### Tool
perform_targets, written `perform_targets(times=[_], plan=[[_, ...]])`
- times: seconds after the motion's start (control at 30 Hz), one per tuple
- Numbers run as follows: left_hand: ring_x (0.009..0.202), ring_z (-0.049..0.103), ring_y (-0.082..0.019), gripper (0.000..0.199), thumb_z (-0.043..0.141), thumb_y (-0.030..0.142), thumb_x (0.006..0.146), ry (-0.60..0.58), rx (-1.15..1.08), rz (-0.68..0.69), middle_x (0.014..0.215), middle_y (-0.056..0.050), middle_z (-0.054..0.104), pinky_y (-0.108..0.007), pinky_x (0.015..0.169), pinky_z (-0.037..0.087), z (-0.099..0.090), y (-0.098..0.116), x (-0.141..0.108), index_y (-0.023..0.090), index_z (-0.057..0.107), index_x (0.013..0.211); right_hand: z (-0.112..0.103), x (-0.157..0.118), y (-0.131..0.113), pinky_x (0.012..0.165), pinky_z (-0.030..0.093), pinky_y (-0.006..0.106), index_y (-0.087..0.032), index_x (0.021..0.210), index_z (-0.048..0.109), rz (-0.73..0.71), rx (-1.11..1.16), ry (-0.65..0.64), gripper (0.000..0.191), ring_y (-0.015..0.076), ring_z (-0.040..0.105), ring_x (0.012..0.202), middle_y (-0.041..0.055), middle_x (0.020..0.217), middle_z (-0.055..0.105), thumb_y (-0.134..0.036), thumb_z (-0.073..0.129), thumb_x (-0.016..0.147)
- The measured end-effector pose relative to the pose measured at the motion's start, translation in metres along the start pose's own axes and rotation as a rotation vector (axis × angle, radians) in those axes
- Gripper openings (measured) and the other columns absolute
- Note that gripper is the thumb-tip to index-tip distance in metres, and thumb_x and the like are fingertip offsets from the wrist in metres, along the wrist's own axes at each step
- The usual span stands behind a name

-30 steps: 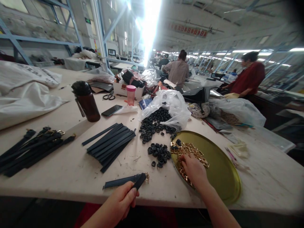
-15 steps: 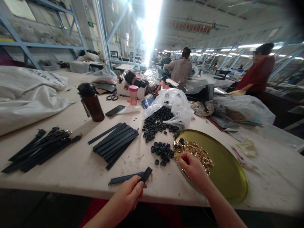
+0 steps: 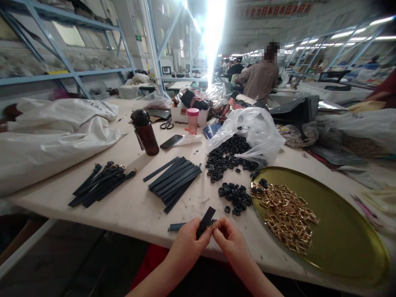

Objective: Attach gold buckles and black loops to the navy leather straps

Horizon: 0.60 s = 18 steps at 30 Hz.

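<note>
My left hand grips a dark leather strap, its flat end pointing up and away from me. Pressed close beside it, my right hand pinches a small gold buckle against the strap; the fingers partly hide it. Another dark strap lies on the table behind my left hand. To the right, a golden oval tray bears a heap of gold buckles. Small black loops are gathered just left of the tray.
Flat straps lie in a stack mid-table, and straps with buckles lie farther left. A brown bottle, a phone, scissors and a pink-lidded jar stand or lie behind. A plastic bag spills more black loops.
My right hand has come from the buckle heap on the tray to my left hand, bringing a gold buckle to the strap. The view has turned left.
</note>
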<state>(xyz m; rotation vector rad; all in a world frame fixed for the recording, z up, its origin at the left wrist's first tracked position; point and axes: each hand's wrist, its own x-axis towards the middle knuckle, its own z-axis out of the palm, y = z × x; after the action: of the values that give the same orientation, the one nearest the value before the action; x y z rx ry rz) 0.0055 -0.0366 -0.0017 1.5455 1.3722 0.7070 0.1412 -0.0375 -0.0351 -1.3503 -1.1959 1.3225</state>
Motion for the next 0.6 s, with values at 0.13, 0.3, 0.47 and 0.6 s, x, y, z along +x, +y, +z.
perform_targets(times=[0.13, 0.3, 0.47, 0.6], plan=[[0.069, 0.054, -0.017, 0.018, 0.048, 0.028, 0.079, -0.002, 0.077, 0.034, 0.073, -0.004, 0.062, -0.025, 0.066, 0.039, 0.000, 0.001, 0.000, 0.015, 0.061, 0.079, -0.001, -0.001, 0.006, 0.057, 0.041, 0.026, -0.018, 0.071, 0.052, -0.108, -0.134, 0.019, 0.013, 0.0142, 0.049, 0.059, -0.0005, 0.063, 0.054, -0.030, 0.054, 0.074], [0.064, 0.050, -0.013, 0.019, 0.049, 0.030, 0.079, -0.060, -0.141, -0.051, 0.068, 0.001, 0.057, -0.021, 0.060, 0.039, -0.013, 0.006, 0.004, 0.014, 0.059, 0.084, -0.005, -0.014, -0.011, 0.073, 0.044, 0.030, -0.021, 0.115, 0.045, -0.174, -0.139, -0.101, 0.036, 0.0176, 0.055, 0.078, 0.0030, 0.084, 0.059, -0.028, 0.047, 0.080], [0.042, 0.034, -0.006, 0.027, 0.051, 0.040, 0.078, -0.164, -0.283, -0.211, 0.053, 0.008, 0.039, -0.017, 0.041, 0.028, -0.020, 0.005, 0.005, 0.014, 0.055, 0.083, -0.011, -0.014, -0.012, 0.067, 0.044, 0.028, -0.024, 0.130, 0.030, -0.234, -0.141, -0.191, 0.055, 0.0146, 0.053, 0.069, -0.0010, 0.075, 0.054, -0.019, 0.049, 0.079], [0.037, 0.030, -0.005, 0.034, 0.051, 0.043, 0.077, -0.272, -0.326, -0.292, 0.050, 0.009, 0.036, -0.016, 0.034, 0.022, -0.017, 0.009, 0.003, 0.013, 0.055, 0.093, -0.012, -0.005, -0.002, 0.063, 0.043, 0.028, -0.024, 0.119, 0.047, -0.211, -0.170, -0.117, 0.046, 0.0135, 0.051, 0.066, 0.0003, 0.079, 0.055, -0.023, 0.058, 0.074]])
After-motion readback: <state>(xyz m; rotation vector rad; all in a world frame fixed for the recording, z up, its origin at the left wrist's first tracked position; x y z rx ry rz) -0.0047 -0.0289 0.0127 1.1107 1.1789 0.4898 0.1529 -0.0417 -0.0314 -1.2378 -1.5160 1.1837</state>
